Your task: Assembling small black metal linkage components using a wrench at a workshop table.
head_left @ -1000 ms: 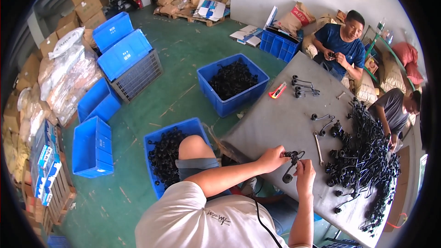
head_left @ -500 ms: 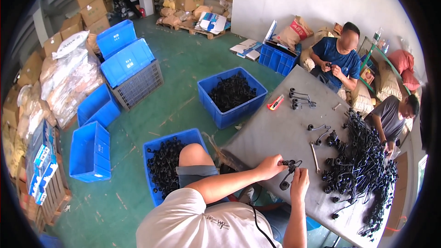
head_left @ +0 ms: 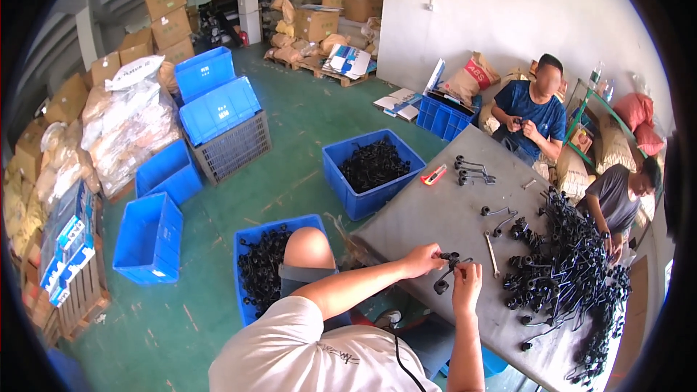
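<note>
Two hands are closing on one small black metal-and-plastic clamp part (head_left: 448, 268) just above the near edge of the grey table (head_left: 435, 218): the left hand (head_left: 423, 259) is pinching its upper end with curled fingers, while the right hand (head_left: 467, 281) is gripping its lower end. A long heap of similar black parts (head_left: 573, 276) is lying on the table to the right. Beside the person's knee, one open blue plastic crate (head_left: 254, 236) is holding black parts, and another blue crate (head_left: 374, 170) beyond the table's corner is holding more.
</note>
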Motion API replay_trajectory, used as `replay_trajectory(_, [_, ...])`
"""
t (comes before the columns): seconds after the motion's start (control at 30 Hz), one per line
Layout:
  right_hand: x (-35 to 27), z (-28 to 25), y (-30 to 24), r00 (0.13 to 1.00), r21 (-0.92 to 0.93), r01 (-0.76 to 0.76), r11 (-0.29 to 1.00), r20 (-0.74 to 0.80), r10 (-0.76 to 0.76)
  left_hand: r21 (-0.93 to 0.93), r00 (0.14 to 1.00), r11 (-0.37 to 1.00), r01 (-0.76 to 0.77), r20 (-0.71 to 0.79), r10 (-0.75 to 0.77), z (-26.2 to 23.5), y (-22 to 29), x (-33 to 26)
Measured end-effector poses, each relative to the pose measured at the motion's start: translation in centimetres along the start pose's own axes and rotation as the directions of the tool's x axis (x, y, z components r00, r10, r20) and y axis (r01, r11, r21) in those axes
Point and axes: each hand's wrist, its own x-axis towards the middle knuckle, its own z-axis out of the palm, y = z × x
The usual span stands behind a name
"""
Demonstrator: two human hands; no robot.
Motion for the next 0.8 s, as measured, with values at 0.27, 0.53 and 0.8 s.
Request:
replay_trajectory(0.27, [-0.4, -0.6, 0.2, 0.996, -0.072, 0.049, 0.996, -0.071, -0.054, 0.046, 1.0, 0.999, 0.005, 0.019, -0.005, 0.2, 0.5, 0.2])
replay_trajectory(0.53, [-0.8, -0.2, 0.5, 0.987, 0.003, -0.147, 0.989, -0.068, 0.147, 0.122, 0.999, 0.992, -0.034, 0.027, 0.031, -0.2, 0.3, 0.4])
replay_trajectory(0.8, [-0.6, -0.5, 0.4, 0.99, 0.013, -0.136, 0.991, -0.033, 0.137, 0.23, 0.997, 0.972, -0.039, -0.058, 0.054, 0.3, -0.7, 0.5])
